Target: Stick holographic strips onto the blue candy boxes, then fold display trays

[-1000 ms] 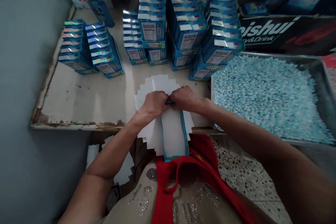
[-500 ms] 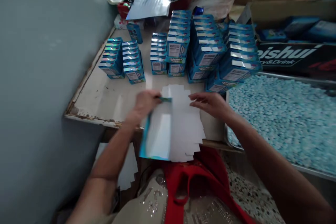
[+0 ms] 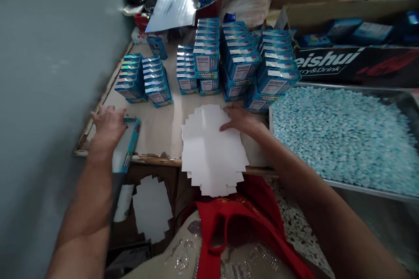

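Note:
At the table's left end, my left hand [image 3: 109,127] has its fingers spread over a shallow carton with blue sides and a white inside [image 3: 131,144]. Part of this carton is hidden beneath my hand and forearm. My right hand [image 3: 240,118] rests with fingers apart on the right edge of a stack of white die-cut card sheets [image 3: 212,152]. The stack lies in front of me, with its near end over the table edge. Behind it, several blue candy boxes [image 3: 206,62] stand in rows, some on top of others.
A metal tray [image 3: 327,182] of light blue candies [image 3: 340,135] stands at the right, before a large black printed carton [image 3: 330,67]. Smaller blue box rows [image 3: 157,87] stand at the left. More white card sheets [image 3: 152,209] lie below the table. A wall [image 3: 49,96] borders the left side.
My left hand has carried the blue-sided carton from the stack to the table's left end, and its fingers have spread. My right hand has come down on the stack's edge. The view has shifted.

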Tool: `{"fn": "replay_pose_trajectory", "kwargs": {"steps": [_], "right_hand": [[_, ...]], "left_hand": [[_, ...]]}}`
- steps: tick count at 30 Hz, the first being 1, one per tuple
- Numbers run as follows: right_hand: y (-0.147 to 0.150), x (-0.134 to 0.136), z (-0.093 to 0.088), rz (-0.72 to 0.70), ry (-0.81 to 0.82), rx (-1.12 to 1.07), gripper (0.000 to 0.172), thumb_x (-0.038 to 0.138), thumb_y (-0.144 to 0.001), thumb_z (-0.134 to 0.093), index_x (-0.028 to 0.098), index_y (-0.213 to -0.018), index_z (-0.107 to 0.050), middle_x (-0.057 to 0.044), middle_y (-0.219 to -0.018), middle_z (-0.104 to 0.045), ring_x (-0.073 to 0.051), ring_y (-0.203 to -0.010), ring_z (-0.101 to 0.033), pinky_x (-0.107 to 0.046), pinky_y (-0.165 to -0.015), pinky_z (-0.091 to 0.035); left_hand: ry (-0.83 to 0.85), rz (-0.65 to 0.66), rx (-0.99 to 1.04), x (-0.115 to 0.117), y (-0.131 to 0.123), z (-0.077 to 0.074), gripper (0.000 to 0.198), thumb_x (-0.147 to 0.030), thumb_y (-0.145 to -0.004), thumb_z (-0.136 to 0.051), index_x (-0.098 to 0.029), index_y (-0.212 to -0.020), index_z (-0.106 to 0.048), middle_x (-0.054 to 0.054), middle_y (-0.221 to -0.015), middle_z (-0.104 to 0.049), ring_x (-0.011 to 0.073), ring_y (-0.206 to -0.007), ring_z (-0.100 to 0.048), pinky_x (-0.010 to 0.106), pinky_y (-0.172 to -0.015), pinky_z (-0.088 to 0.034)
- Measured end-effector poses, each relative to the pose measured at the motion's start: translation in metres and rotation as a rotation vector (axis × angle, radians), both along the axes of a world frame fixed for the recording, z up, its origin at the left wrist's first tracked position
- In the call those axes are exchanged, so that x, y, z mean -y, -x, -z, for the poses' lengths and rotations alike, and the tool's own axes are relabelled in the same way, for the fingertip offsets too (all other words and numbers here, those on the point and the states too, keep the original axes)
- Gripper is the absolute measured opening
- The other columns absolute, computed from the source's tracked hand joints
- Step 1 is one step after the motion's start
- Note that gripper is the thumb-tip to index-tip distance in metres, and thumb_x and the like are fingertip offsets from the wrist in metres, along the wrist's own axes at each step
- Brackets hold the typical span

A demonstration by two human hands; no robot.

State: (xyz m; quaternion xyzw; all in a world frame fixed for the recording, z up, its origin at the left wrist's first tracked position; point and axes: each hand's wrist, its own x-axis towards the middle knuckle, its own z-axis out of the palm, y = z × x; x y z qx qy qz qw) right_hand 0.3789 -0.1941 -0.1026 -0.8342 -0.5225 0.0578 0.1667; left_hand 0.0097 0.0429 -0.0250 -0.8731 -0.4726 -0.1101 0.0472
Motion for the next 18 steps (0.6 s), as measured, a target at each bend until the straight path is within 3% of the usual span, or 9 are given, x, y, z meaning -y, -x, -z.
{"fn": "replay_pose_trajectory", "kwargs": {"steps": [1,3,5,6,8,10,13,15,18], "right_hand": [[-0.002,-0.002,0.001,-0.042,0.042,-0.022,0.061,0.053,-0.068,-0.087,0.013,-0.110,-0.073,-0.011,-0.116,-0.064,-0.024,-0.094,-0.065,-0.036,-0.078,-0.044],[-0.005,-0.003,0.000,-0.099,0.104,-0.062,0.063,0.049,-0.065,-0.090,0.014,-0.113,-0.071,-0.014,-0.124,-0.060,-0.027,-0.099,-0.064,-0.036,-0.078,-0.045],[-0.004,-0.002,-0.003,-0.096,0.051,-0.065,0.053,0.040,-0.069,-0.089,0.015,-0.111,-0.069,-0.014,-0.126,-0.059,-0.029,-0.104,-0.063,-0.036,-0.079,-0.046],[-0.003,-0.001,-0.006,-0.100,0.005,-0.067,0.040,0.034,-0.074,-0.085,0.016,-0.106,-0.069,-0.012,-0.121,-0.061,-0.028,-0.104,-0.063,-0.036,-0.080,-0.047],[-0.001,0.003,-0.015,-0.123,-0.097,-0.115,0.010,0.022,-0.084,-0.073,0.020,-0.092,-0.067,-0.006,-0.102,-0.065,-0.025,-0.099,-0.064,-0.037,-0.083,-0.047],[0.001,0.009,-0.029,-0.134,-0.230,-0.248,0.009,0.017,-0.087,-0.066,0.022,-0.080,-0.062,-0.001,-0.084,-0.064,-0.021,-0.088,-0.064,-0.036,-0.082,-0.046],[0.000,0.021,-0.053,-0.112,-0.494,-0.591,0.015,0.026,-0.084,-0.072,0.023,-0.077,-0.058,0.002,-0.076,-0.062,-0.016,-0.074,-0.060,-0.031,-0.072,-0.047],[-0.002,0.032,-0.065,-0.093,-0.608,-0.836,0.025,0.030,-0.074,-0.082,0.025,-0.087,-0.062,0.004,-0.079,-0.064,-0.015,-0.072,-0.060,-0.030,-0.068,-0.048],[-0.002,0.051,-0.066,0.007,-0.527,-1.204,0.052,0.028,-0.058,-0.090,0.028,-0.104,-0.065,0.002,-0.088,-0.072,-0.018,-0.076,-0.065,-0.031,-0.068,-0.053]], "left_hand": [[-0.072,0.048,0.018,0.015,-0.013,0.002,0.011,-0.027,-0.083,-0.066,-0.023,-0.092,-0.070,0.007,-0.104,-0.070,0.0399,-0.121,-0.057,0.070,-0.105,-0.040],[-0.082,0.160,0.102,0.048,-0.046,0.008,0.022,-0.018,-0.087,-0.062,-0.021,-0.108,-0.071,0.011,-0.123,-0.069,0.0357,-0.120,-0.059,0.062,-0.107,-0.044],[0.067,0.333,0.196,0.075,-0.087,0.020,0.031,-0.024,-0.085,-0.072,-0.022,-0.116,-0.070,0.011,-0.128,-0.069,0.0331,-0.123,-0.059,0.054,-0.110,-0.045],[0.152,0.372,0.255,0.083,-0.108,0.028,0.045,-0.030,-0.081,-0.080,-0.021,-0.123,-0.068,0.013,-0.131,-0.067,0.0338,-0.125,-0.058,0.052,-0.110,-0.045],[0.310,0.391,0.378,0.089,-0.142,0.041,0.075,-0.033,-0.064,-0.093,-0.018,-0.132,-0.064,0.016,-0.132,-0.066,0.0358,-0.128,-0.056,0.050,-0.111,-0.045],[0.495,0.359,0.512,0.084,-0.161,0.049,0.091,-0.032,-0.053,-0.098,-0.017,-0.135,-0.061,0.016,-0.125,-0.068,0.0356,-0.122,-0.060,0.050,-0.107,-0.048],[0.936,0.327,0.698,0.078,-0.158,0.045,0.075,-0.037,-0.055,-0.094,-0.018,-0.123,-0.067,0.010,-0.107,-0.072,0.0292,-0.101,-0.069,0.043,-0.089,-0.057],[1.196,0.261,0.854,0.086,-0.143,0.036,0.059,-0.039,-0.057,-0.091,-0.019,-0.109,-0.071,0.007,-0.104,-0.073,0.0247,-0.087,-0.071,0.037,-0.077,-0.059],[1.366,0.033,1.139,0.116,-0.125,0.022,0.053,-0.035,-0.061,-0.086,-0.021,-0.109,-0.070,0.004,-0.100,-0.075,0.0218,-0.077,-0.072,0.033,-0.067,-0.059]]}}
